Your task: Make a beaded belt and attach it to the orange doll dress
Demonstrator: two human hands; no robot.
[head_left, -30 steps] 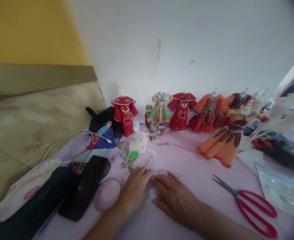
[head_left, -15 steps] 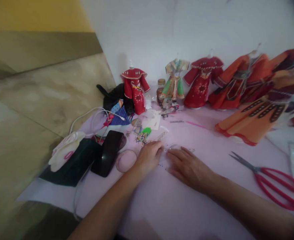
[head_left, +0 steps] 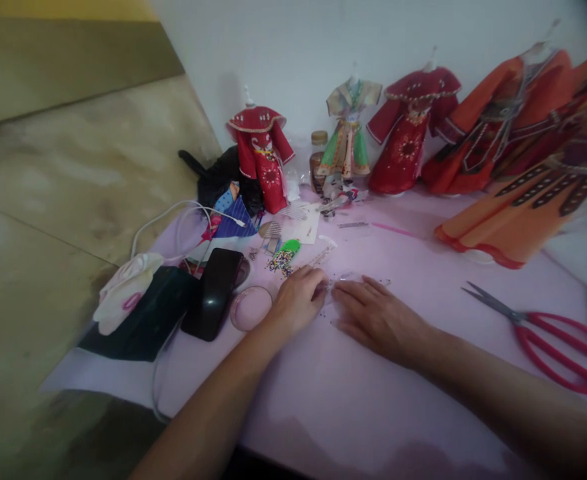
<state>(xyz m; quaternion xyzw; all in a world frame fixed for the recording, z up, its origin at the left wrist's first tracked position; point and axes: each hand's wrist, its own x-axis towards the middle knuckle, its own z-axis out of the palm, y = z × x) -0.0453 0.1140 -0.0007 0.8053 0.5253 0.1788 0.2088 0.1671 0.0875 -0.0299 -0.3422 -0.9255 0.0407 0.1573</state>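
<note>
My left hand (head_left: 299, 299) rests on the pink table cover (head_left: 353, 407), its fingers curled together; what they hold, if anything, is hidden. Just right of it lies my right hand (head_left: 376, 320), palm down with the fingers stretched out flat. A small clear plastic piece (head_left: 350, 275) shows at the right fingertips, too blurred to name. Tiny dark beads dot the cover between the two hands. Beyond my left hand is a pile of mixed small beads (head_left: 280, 261) beside a green oval piece (head_left: 289, 247).
Red-handled scissors (head_left: 538, 330) lie at right. Left are a black phone (head_left: 213, 293), a round clear lid (head_left: 251, 309), a dark green cloth (head_left: 140, 317) and a white cable (head_left: 160, 223). Small dressed forms, including a red gown (head_left: 268, 163) and an orange gown (head_left: 518, 217), stand along the wall.
The view has tilted and shifted slightly, so the gowns sit higher in the picture. Both hands stay almost in place, with only slight finger movement.
</note>
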